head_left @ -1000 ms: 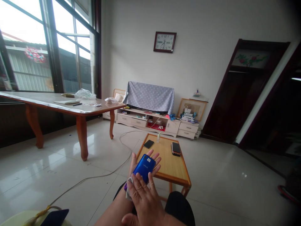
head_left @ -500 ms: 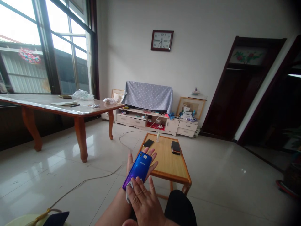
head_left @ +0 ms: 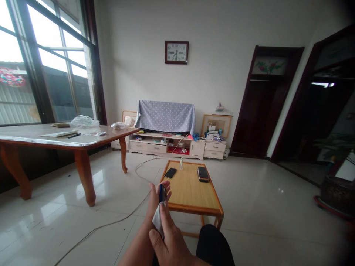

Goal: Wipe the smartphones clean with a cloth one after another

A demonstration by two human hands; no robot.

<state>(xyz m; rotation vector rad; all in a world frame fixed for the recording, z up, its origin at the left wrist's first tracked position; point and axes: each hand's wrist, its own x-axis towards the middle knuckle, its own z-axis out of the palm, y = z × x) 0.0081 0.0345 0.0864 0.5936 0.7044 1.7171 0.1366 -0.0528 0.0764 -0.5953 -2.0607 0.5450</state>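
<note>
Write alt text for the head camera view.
The left hand holds a blue phone edge-on while the right hand presses a white cloth against it. Beyond stands a low bamboo-topped wooden table bearing a black phone and an orange-edged phone.

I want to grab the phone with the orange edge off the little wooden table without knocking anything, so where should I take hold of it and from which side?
The phone with the orange edge lies flat near the far right of the small table. Come from above and pinch its two long edges, since only those stand proud. Its right side looks free; the small bottle stands to its left.
</note>
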